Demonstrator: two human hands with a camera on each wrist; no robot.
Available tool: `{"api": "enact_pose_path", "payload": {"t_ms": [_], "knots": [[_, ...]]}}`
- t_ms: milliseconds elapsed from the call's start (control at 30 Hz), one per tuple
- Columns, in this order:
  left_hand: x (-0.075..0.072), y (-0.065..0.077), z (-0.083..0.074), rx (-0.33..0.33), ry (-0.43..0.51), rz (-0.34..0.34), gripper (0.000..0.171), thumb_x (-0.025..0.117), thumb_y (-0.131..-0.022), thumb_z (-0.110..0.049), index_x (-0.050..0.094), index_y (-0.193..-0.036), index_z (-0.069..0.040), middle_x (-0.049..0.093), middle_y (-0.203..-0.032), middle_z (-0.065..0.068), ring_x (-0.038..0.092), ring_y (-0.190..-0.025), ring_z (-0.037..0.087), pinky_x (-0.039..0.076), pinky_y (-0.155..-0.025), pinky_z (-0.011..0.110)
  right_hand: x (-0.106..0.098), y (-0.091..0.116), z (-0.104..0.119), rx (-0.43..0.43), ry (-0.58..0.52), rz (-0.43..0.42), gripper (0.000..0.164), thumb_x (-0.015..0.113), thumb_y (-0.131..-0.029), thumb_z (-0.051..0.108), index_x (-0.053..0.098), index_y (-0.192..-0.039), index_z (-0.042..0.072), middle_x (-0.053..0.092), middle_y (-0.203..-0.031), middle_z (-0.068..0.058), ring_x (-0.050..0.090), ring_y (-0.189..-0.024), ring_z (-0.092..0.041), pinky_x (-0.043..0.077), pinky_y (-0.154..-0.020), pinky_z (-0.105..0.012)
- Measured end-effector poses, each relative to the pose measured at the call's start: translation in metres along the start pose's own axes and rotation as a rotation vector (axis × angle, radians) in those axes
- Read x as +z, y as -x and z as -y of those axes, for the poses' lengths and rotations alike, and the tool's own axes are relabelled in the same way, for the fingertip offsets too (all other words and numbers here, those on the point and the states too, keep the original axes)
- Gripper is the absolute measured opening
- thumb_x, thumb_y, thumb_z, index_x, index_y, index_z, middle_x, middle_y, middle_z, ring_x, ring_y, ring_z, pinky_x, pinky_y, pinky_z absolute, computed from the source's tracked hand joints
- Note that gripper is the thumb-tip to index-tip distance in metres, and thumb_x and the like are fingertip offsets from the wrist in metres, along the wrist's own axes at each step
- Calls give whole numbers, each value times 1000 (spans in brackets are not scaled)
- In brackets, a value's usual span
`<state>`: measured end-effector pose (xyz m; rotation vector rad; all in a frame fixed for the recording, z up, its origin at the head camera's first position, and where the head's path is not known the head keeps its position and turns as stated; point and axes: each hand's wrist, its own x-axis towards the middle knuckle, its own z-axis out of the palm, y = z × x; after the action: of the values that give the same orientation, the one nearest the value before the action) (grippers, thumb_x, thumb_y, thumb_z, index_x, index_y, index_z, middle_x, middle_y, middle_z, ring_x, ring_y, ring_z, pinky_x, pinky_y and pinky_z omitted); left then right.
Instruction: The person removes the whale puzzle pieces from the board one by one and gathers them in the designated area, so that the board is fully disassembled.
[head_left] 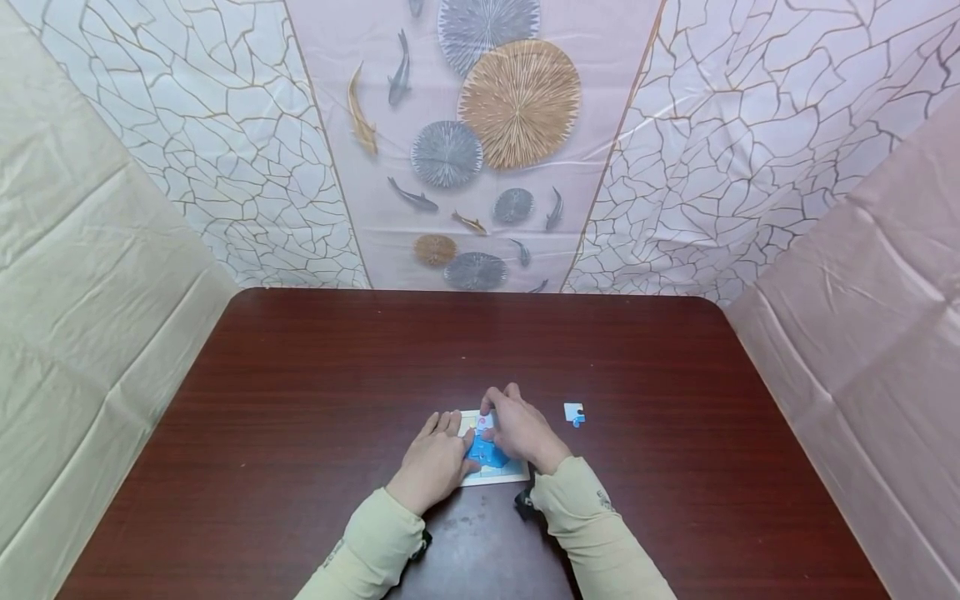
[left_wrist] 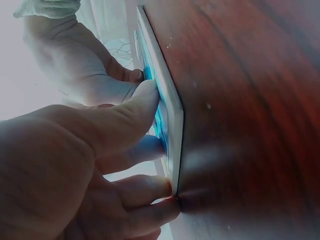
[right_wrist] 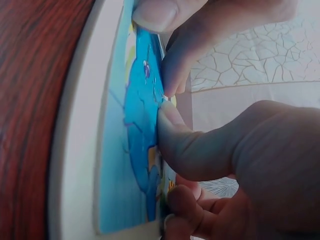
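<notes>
A small jigsaw puzzle (head_left: 488, 454) with a blue animal picture lies in a white frame (head_left: 498, 480) on the table. My left hand (head_left: 433, 463) rests over its left side, fingers extended; in the left wrist view the thumb (left_wrist: 142, 102) lies on the picture near the frame's rim. The right hand (head_left: 525, 429) reaches over the puzzle's upper right, bent index finger and thumb at either side of a pale piece with a pink swirl (head_left: 484, 422). In the right wrist view, the right thumb (right_wrist: 175, 132) touches the blue picture and partly hides it.
A loose blue-and-white jigsaw piece (head_left: 573, 413) lies on the dark red-brown table (head_left: 337, 358), right of the right hand. Patterned cloth (head_left: 517, 192) hangs behind the table, and plain pale cloth (head_left: 862, 292) hangs along the sides.
</notes>
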<state>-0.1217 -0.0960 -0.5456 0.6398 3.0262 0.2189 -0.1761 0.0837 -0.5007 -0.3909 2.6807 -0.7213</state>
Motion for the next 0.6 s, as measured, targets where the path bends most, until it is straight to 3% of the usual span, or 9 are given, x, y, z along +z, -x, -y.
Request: {"api": "enact_pose_path", "payload": {"t_ms": [200,333,600], "knots": [[-5,2,1,29,82,-3,59,83,-102,-39,73,-149,-5,59,-164,29,59,-154,42,42,-136,53,12,-12,-16,-5,-17,-15,25,84,-102,14,65,-117,19,54,-118,-8,62,-83,-24,58,-79,-41],[-8,4,2,43,153,-30,61,88,-98,-34,70,-141,5,62,-158,33,62,-150,47,44,-134,55,8,-9,-13,-10,-9,-13,25,85,-101,14,66,-116,19,54,-117,-8,62,-83,-23,59,-80,-40],[-3,1,3,49,110,-61,57,90,-95,-39,71,-132,-1,67,-154,31,66,-146,46,48,-131,56,12,-10,-17,-21,-18,-34,25,85,-101,15,65,-115,21,53,-114,-5,60,-79,-20,56,-78,-35]]}}
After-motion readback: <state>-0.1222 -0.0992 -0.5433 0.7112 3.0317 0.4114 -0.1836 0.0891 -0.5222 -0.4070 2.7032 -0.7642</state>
